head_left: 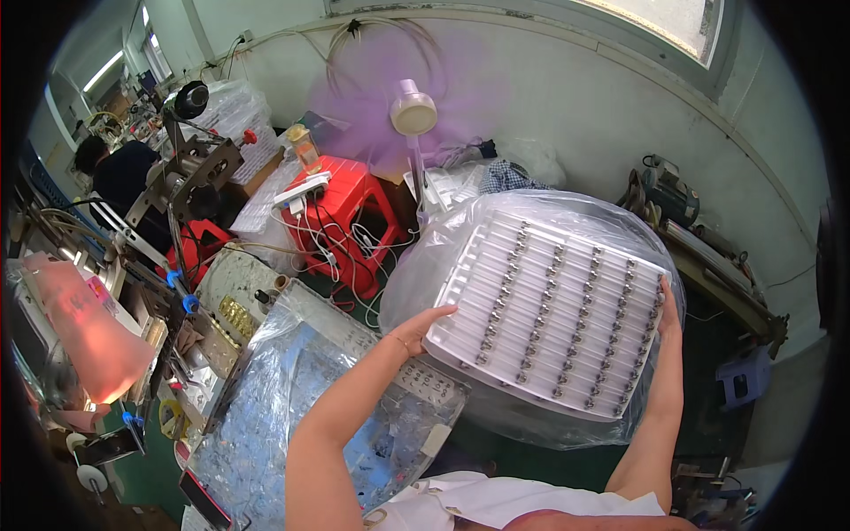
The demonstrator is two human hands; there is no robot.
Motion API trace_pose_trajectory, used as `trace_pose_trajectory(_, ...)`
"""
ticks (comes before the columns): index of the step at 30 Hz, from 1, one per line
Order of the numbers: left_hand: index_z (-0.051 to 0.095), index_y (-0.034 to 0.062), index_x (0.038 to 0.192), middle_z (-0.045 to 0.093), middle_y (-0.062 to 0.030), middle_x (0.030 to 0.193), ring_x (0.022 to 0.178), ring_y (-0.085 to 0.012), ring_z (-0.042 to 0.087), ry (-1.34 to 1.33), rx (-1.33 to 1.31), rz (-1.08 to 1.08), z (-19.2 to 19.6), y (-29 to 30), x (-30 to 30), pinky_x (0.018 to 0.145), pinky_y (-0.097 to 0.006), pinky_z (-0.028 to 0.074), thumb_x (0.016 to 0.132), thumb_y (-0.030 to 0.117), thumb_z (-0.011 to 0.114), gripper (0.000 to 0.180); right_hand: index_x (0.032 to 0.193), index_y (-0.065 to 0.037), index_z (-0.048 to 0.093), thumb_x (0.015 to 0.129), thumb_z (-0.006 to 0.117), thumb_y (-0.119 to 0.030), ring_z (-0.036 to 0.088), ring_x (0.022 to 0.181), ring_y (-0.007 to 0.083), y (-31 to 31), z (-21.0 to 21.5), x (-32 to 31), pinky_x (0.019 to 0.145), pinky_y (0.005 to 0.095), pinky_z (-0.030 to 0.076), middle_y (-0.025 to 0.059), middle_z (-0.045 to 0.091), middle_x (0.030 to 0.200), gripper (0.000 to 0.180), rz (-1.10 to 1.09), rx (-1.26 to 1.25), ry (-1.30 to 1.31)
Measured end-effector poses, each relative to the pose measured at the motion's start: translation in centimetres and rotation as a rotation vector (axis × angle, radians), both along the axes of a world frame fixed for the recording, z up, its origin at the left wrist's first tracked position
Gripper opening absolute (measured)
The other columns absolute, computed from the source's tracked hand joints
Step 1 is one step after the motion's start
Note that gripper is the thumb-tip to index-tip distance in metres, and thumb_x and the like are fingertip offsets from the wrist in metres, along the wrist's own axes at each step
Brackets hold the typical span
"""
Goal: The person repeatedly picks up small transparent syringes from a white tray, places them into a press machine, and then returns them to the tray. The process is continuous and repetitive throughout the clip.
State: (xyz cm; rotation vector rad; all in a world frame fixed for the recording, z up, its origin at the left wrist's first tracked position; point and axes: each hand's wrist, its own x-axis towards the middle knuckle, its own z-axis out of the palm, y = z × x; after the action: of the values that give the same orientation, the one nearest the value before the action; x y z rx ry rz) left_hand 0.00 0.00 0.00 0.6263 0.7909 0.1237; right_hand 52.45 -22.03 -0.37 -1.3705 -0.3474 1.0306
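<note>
1. The left hand (423, 329) is gripping the white tray's (553, 314) near-left edge.
2. The right hand (666, 311) is clasping its opposite edge.
3. The tray is hanging over a clear plastic bag (522, 221); it is probably light, bendy and best carried level.

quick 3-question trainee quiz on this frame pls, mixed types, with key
1. True or false: both hands grip the white tray at opposite edges.
2. What lies directly under the tray? A) a red stool B) a large clear plastic bag C) a cardboard box
3. Fill in: the spinning fan behind the tray has ______ blades.

Key:
1. True: left hand holds the near-left edge, right hand the right edge.
2. B: the clear plastic bag bulges around and below it; the red stool stands further back.
3. Purple.
</note>
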Motion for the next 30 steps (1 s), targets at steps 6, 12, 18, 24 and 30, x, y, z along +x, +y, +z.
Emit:
trace_pose_trajectory(6, 0.045, -0.0017, 0.131, 0.056, -0.0162, 0.126, 0.112, -0.0248, 0.058, 0.0, -0.019, -0.013, -0.6, 0.3, 0.5, 0.096, -0.038, 0.049, 0.091, 0.031, 0.055, 0.052, 0.133, -0.005, 0.047, 0.089, 0.052, -0.052, 0.054, 0.115, 0.0293, -0.6, -0.4, 0.4, 0.1, 0.0428, 0.042, 0.0137, 0.054, 0.13, 0.064, 0.101, 0.061, 0.158)
trace_pose_trajectory(12, 0.042, -0.0012, 0.133, 0.054, -0.0164, 0.128, 0.113, -0.0253, 0.058, -0.045, 0.048, -0.068, 1.5, -0.1, 0.2, 0.097, -0.038, 0.048, 0.091, 0.031, 0.056, 0.055, 0.128, -0.005, 0.052, 0.082, 0.064, -0.05, 0.058, 0.109, 0.0286, -0.1, -0.4, 0.1, 0.097, 0.0431, 0.044, 0.0127, 0.059, 0.122, 0.066, 0.096, -0.092, 0.073)
trace_pose_trajectory(18, 0.043, 0.0006, 0.133, 0.056, -0.0151, 0.126, 0.113, -0.0242, 0.058, 0.015, 0.202, -0.089, 2.2, 0.0, 1.3, 0.094, -0.043, 0.049, 0.085, 0.034, 0.06, 0.061, 0.131, -0.008, 0.049, 0.075, 0.069, -0.051, 0.056, 0.11, 0.0295, -0.4, -1.7, 3.0, 0.097, 0.0445, 0.043, 0.0115, 0.057, 0.124, 0.073, -0.06, -0.239, -0.144)
trace_pose_trajectory(24, 0.046, 0.0042, 0.131, 0.058, -0.0135, 0.123, 0.109, -0.0238, 0.06, 0.132, 0.294, -0.082, 0.1, 3.5, 2.5, 0.088, -0.046, 0.051, 0.081, 0.037, 0.064, 0.062, 0.132, -0.007, 0.048, 0.07, 0.071, -0.053, 0.054, 0.11, 0.0314, 1.9, -1.6, 0.7, 0.097, 0.0462, 0.042, 0.0133, 0.056, 0.124, 0.08, -0.089, -0.218, -0.164)
trace_pose_trajectory(30, 0.042, 0.0052, 0.136, 0.046, -0.0183, 0.137, 0.117, -0.0348, 0.053, 0.187, 0.318, 0.0, -0.5, 4.6, 4.7, 0.093, -0.05, 0.043, 0.073, 0.041, 0.069, 0.077, 0.128, -0.006, 0.05, 0.079, 0.065, -0.047, 0.058, 0.106, 0.0317, -0.5, -2.5, 4.1, 0.096, 0.0467, 0.043, 0.0138, 0.06, 0.119, 0.066, -0.08, -0.225, -0.05)
